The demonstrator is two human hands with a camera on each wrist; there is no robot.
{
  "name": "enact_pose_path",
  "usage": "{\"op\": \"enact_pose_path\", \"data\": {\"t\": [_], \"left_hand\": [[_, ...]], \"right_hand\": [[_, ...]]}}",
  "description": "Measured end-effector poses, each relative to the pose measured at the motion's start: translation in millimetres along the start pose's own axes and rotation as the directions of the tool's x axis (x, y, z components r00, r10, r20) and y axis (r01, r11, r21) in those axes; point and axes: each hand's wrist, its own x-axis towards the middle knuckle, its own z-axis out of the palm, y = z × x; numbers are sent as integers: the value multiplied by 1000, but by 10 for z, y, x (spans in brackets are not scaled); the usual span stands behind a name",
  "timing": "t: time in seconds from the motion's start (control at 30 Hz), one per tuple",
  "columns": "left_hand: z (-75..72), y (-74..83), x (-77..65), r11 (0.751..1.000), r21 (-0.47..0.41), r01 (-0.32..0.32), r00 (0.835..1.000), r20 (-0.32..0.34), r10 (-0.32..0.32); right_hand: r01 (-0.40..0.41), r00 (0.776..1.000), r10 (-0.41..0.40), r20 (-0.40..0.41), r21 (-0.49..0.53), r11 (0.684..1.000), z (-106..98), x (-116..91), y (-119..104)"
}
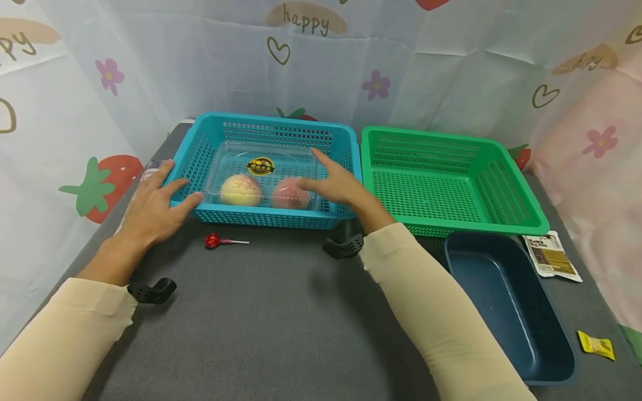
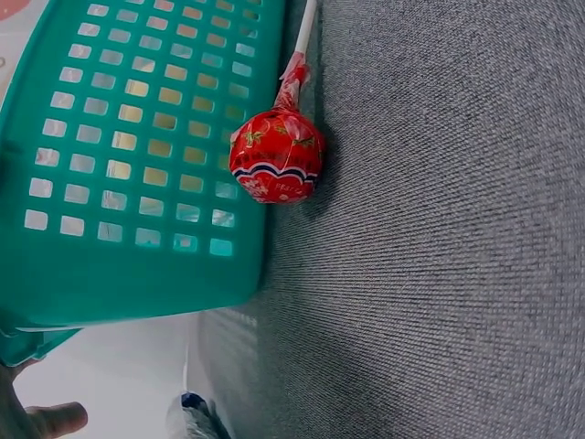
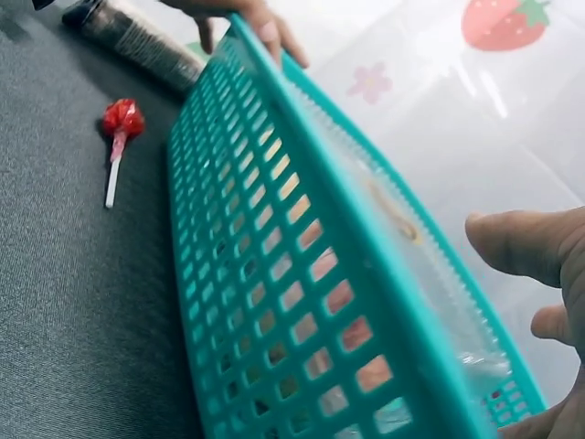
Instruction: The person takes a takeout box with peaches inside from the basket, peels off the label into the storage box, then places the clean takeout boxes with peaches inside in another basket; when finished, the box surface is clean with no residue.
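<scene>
A blue plastic basket [image 1: 276,219] holds a clear plastic box [image 1: 288,153] with a black-and-gold label. Inside the box are two round fruits that look like peaches, one pale yellow [image 1: 241,190] and one pink [image 1: 290,194]. My left hand [image 1: 156,209] rests on the basket's left rim with spread fingers. My right hand [image 1: 336,181] reaches over the basket at the box's right end, thumb and forefinger wide apart; whether it touches the box I cannot tell. In the right wrist view, the thumb [image 3: 521,245] is clear of the basket rim.
In front of the blue basket lies a red lollipop [image 1: 213,240]. A green basket [image 1: 453,227] stands at the right, with a dark blue tub [image 1: 554,334] before it. A packet [image 1: 550,255] and a small yellow wrapper [image 1: 596,345] lie beyond the tub.
</scene>
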Motion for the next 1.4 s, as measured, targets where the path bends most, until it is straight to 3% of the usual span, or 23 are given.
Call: {"op": "enact_pose_path", "data": {"t": [0.2,0.77,1.03,1.13,1.23,1.4], "left_hand": [[2,-10,5,1000,1,0,1000,-3,0],[9,-10,-9,1000,-14,26,1000,11,-26],[13,-24,-12,999,-18,40,999,21,-40],[13,-19,-18,999,-25,43,999,26,-42],[13,-14,-26,998,-34,45,999,28,-44],[9,-11,-29,998,-44,44,999,27,-43]], "right_hand": [[-33,999,32,40,46,998,83,82,11],[-116,983,108,150,46,992,168,209,23],[-113,985,105,137,53,992,186,220,25],[-130,986,117,121,102,986,189,201,15],[-125,990,106,94,224,966,178,168,-8],[-66,998,66,16,442,894,150,106,-45]]}}
